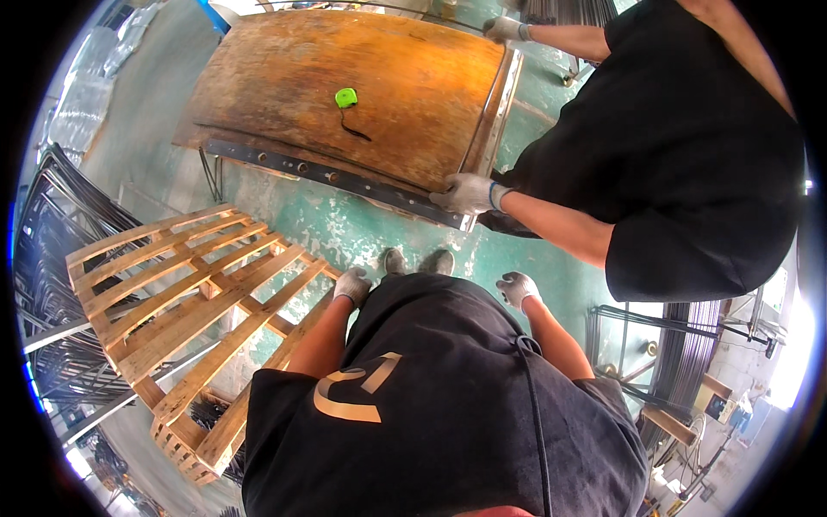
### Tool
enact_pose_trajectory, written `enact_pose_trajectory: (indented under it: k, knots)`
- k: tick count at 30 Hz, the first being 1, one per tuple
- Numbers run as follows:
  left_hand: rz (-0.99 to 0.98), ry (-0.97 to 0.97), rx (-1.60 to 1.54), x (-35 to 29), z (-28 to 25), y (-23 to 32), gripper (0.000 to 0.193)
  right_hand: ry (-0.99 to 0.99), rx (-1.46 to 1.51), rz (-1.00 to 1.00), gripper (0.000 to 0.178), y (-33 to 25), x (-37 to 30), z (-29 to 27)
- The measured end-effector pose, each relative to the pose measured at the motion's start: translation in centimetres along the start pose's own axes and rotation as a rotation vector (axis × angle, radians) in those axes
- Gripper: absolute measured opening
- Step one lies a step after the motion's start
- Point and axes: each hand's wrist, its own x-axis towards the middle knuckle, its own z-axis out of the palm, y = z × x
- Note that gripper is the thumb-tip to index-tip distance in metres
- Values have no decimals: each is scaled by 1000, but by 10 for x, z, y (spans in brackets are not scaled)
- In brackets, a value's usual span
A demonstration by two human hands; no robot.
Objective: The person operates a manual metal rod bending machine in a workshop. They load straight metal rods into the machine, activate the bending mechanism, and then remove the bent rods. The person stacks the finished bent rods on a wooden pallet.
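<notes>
My left hand [351, 286], in a pale work glove, hangs by my side close to the corner of a wooden pallet [226, 277]. Its fingers look loosely curled, and nothing shows in them. On my other side my right hand [517, 289], gloved too, is curled closed in the air with nothing visible in it. Ahead stands a table with a worn brown wooden top [284, 77] and a dark, holed metal bar [323, 173] along its near edge. A lime-green tape measure [345, 97] with a black strap lies on the top.
Another person in black [680, 164] stands at the table's right end, one gloved hand [469, 194] on its near corner, the other [504, 30] at the far corner. Bundles of dark metal rods [65, 224] lie left; more rods [685, 345] stand right. The floor [323, 224] is worn green.
</notes>
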Motion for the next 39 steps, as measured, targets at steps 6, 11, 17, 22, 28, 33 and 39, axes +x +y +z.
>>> enact_pose_trajectory:
  k: [6,11,17,22,28,33,39]
  knots:
    - [31,-8,66,13,9,-17,41,14,-30,-16,51,4,2,2]
    - [58,42,69,11,14,-20,39,2,-48,5,52,-7,-7,-1]
    - [104,-17,61,19,16,-23,42,18,35,-32,48,12,5,5]
    - [72,-19,29,13,15,-21,41,21,-32,-50,48,3,-2,3]
    - [42,-29,60,11,9,-13,38,3,113,-27,47,18,12,11]
    - [19,-31,33,10,9,-17,38,-14,86,-30,46,7,8,10]
    - [69,-69,57,22,8,-21,39,15,54,-54,45,18,28,15]
